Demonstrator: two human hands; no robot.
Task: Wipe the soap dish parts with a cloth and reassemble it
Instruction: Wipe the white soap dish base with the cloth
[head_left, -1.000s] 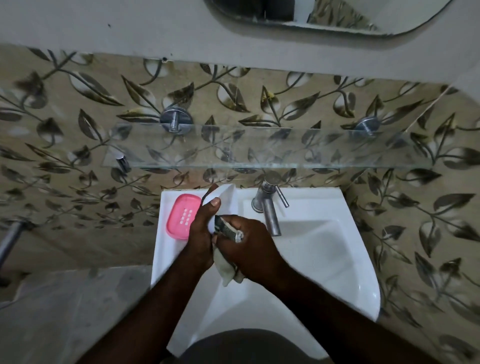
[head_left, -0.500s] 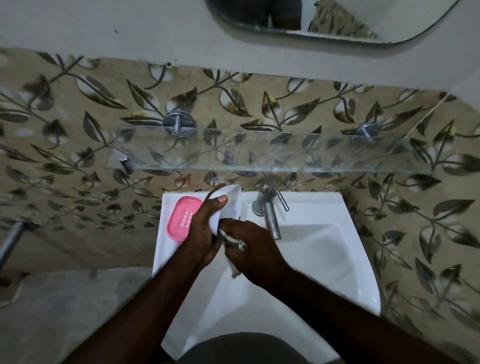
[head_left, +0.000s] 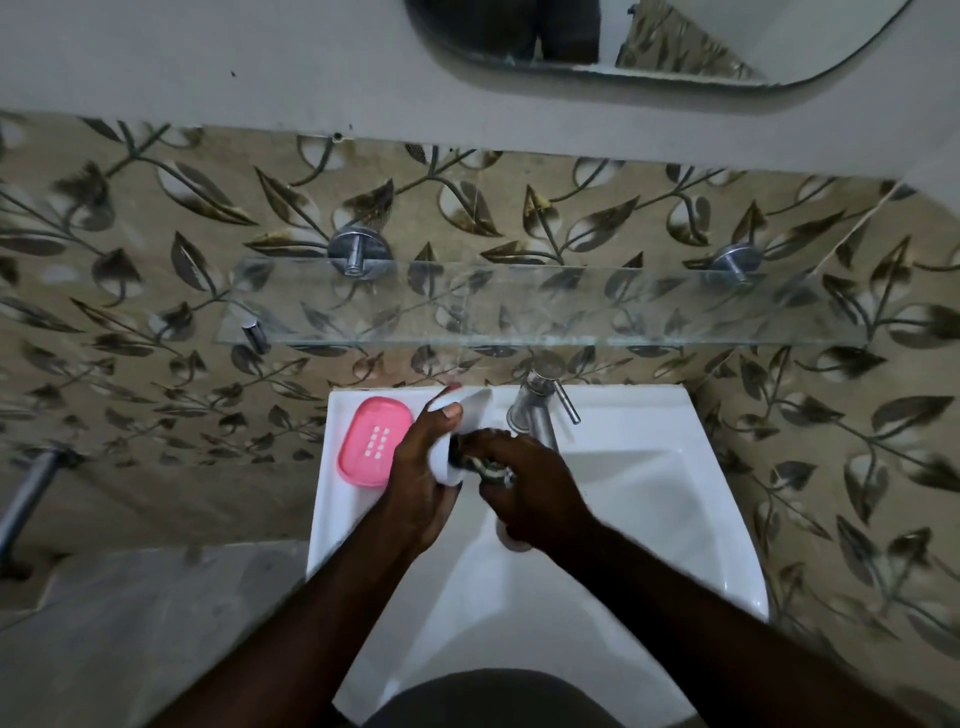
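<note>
The left hand (head_left: 421, 478) is gripping the white base (head_left: 470, 404) of the dish and holding it up on edge over the back-left corner of the sink (head_left: 649, 415), with the thumb lying across its upper rim. The right hand (head_left: 530, 493) is clutching the bunched cloth (head_left: 485, 465) and pressing it into the hollow of the base, so the two hands are meeting at that one part. Compared with a second ago, the right hand is working higher up inside the base. The cloth, which was trailing in a long tail beneath the hands, is now mostly wadded into the palm. A pale scrap is showing under the right hand, but I cannot tell whether it is cloth. To me this is looking like a wipe well along but not finished. The pink insert (head_left: 375, 441) is lying flat on the ledge just left of the left hand, where it was, apart from the base, so reassembly is still waiting. No brand, label or writing is showing on the dish, the tap (head_left: 537, 415) or the glass shelf (head_left: 519, 306).
</note>
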